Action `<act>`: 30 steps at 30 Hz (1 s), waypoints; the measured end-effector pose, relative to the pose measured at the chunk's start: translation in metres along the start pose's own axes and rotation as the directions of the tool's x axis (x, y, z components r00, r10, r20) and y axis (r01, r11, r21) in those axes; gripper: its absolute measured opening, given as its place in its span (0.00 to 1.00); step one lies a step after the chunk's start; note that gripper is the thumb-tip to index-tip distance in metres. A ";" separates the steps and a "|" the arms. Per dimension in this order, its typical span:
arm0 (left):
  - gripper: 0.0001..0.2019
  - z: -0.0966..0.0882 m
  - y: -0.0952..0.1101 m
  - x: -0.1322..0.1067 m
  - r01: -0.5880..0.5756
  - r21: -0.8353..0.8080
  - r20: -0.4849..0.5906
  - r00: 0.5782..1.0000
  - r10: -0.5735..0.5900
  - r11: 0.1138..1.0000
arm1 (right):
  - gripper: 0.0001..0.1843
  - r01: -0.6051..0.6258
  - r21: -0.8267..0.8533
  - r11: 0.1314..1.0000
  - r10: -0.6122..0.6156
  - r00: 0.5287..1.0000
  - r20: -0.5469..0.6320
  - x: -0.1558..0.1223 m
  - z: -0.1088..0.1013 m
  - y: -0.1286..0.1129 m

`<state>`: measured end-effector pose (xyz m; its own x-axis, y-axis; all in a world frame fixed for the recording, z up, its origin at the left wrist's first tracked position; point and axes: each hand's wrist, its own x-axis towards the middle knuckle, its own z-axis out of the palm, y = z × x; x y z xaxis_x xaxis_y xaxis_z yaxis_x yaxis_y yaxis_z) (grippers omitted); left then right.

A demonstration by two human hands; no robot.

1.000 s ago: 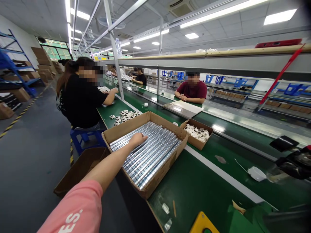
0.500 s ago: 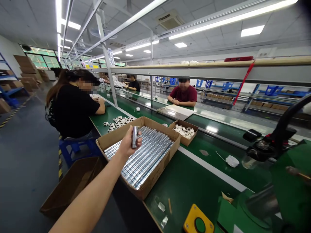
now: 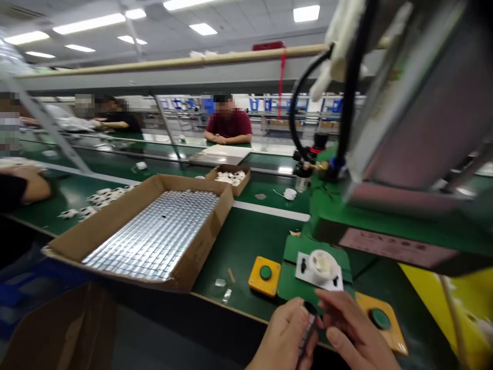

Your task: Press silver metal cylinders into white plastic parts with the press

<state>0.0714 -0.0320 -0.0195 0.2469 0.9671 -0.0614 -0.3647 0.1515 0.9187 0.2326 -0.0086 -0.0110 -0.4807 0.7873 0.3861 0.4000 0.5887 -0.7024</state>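
Note:
In my left hand [image 3: 283, 334], closed around it, is a short stack of shiny metal rings [image 3: 307, 329], held upright with a slight tilt at the table's front edge. My right hand [image 3: 352, 329] is just to the right, fingers stretched and thumb apart, close to the top of the stack; whether a fingertip touches it I cannot tell. Beyond both hands, a white round plastic part [image 3: 322, 264] sits on a light plate [image 3: 302, 275] on the green machine's base. To the left, a cardboard box [image 3: 210, 236] holds rows of similar metal pieces [image 3: 154, 231].
Yellow button boxes [image 3: 254, 277] [image 3: 398, 334] flank the machine base. A green press [image 3: 327, 205] rises at right. White parts fill a small box [image 3: 242, 187]; more white parts [image 3: 102, 198] lie left. Across the line sits a person in dark red [image 3: 231, 123].
My view has swung right towards the machine. The left hand has carried the metal stack from above the cardboard box to the table's front edge, and my right hand has come into view.

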 end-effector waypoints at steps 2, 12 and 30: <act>0.25 0.013 -0.008 -0.005 0.049 0.045 0.032 0.998 -0.050 0.998 | 0.18 -0.010 0.047 0.999 0.008 0.999 0.034 -0.002 -0.008 0.000; 0.26 0.023 -0.024 -0.010 0.132 -0.041 -0.007 0.991 -0.132 0.990 | 0.13 -0.145 0.238 0.960 0.146 0.989 0.014 -0.005 -0.008 -0.011; 0.22 -0.022 -0.010 -0.016 0.047 0.053 -0.247 0.969 -0.032 0.997 | 0.13 -0.230 -0.324 0.918 0.087 0.912 -0.400 0.061 -0.043 -0.004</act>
<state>0.0515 -0.0448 -0.0359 0.0297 0.9822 -0.1855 -0.3043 0.1856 0.9343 0.2349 0.0446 0.0410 -0.0918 0.8430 0.5299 0.7302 0.4188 -0.5398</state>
